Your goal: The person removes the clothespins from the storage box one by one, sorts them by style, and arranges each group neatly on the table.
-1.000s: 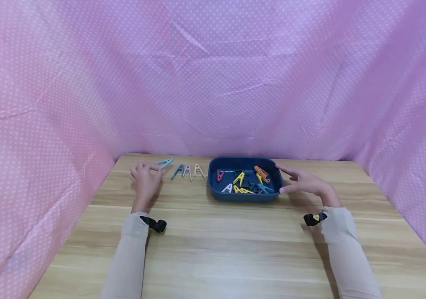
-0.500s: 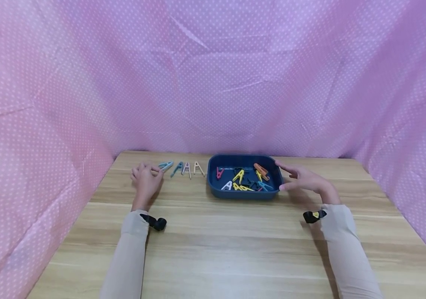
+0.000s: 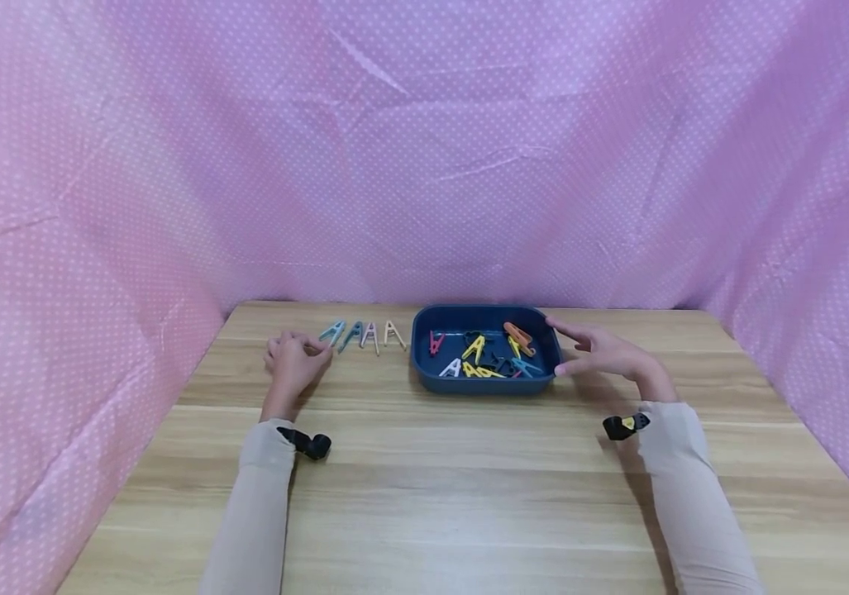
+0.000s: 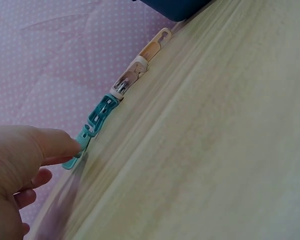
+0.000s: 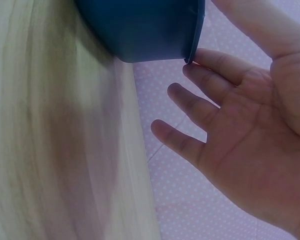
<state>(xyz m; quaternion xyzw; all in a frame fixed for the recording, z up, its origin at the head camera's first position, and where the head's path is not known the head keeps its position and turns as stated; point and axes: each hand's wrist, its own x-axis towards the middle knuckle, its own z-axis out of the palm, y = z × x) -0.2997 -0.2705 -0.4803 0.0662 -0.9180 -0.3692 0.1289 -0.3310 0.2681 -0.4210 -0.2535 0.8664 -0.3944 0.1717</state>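
Observation:
In the head view, my left hand (image 3: 295, 361) pinches the lower end of a light blue clothespin (image 3: 333, 331) between thumb and forefinger. The left wrist view has the fingertips over part of this clothespin (image 4: 83, 138). To its right stand a teal clothespin (image 3: 350, 335), a pale pink one (image 3: 369, 335) and a cream one (image 3: 393, 332), in a row. My right hand (image 3: 608, 355), fingers spread, touches the right end of a dark blue bin (image 3: 487, 387). In the right wrist view the fingers are straight, with fingertips at the bin's rim (image 5: 194, 37).
Inside the bin lie several clothespins, among them a red one (image 3: 435, 343), a white one (image 3: 452, 368), an orange one (image 3: 518, 335) and yellow ones. The wooden table (image 3: 424, 487) meets a pink dotted curtain (image 3: 424, 182) at its back edge.
The light blue clothespin has turned from a slant to stand nearly in line with the others, and my left hand has shifted slightly right. The right hand has stayed at the bin.

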